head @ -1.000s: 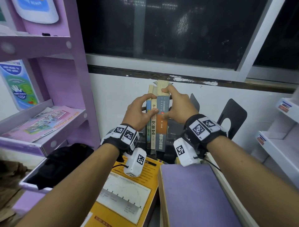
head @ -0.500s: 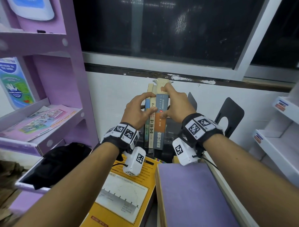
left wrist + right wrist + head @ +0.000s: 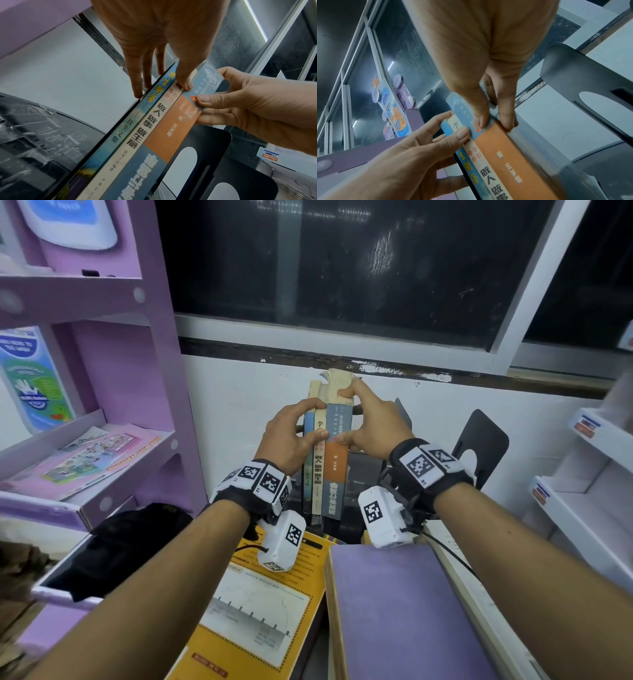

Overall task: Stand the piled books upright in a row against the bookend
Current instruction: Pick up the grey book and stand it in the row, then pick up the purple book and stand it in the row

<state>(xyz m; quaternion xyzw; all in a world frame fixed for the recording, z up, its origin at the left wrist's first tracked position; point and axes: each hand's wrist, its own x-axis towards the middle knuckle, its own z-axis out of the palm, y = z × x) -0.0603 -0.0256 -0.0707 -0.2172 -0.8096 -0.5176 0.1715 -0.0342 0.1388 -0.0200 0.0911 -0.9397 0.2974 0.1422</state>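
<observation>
Three books stand upright in a row by the wall: a thin blue book (image 3: 308,484), a cream book (image 3: 318,477) and a thick blue and orange book (image 3: 337,474). My left hand (image 3: 294,433) grips the row from the left, thumb on the cream spine (image 3: 142,135) and fingers flat along the outer left side. From the right, my right hand (image 3: 370,426) pinches the thick book (image 3: 505,155), with its thumb on the spine and its index finger over the top edge. One black bookend (image 3: 483,446) stands apart to the right, and another (image 3: 401,414) shows just behind my right hand.
A yellow book (image 3: 274,594) and a purple book (image 3: 404,611) lie flat in front of the row. A purple shelf unit (image 3: 113,302) stands at the left with a black bag (image 3: 120,546) below it. White shelves (image 3: 582,494) are at the right, a dark window above.
Both hands stay on the upright books in nearly the same grip. Only the head view has shifted slightly.
</observation>
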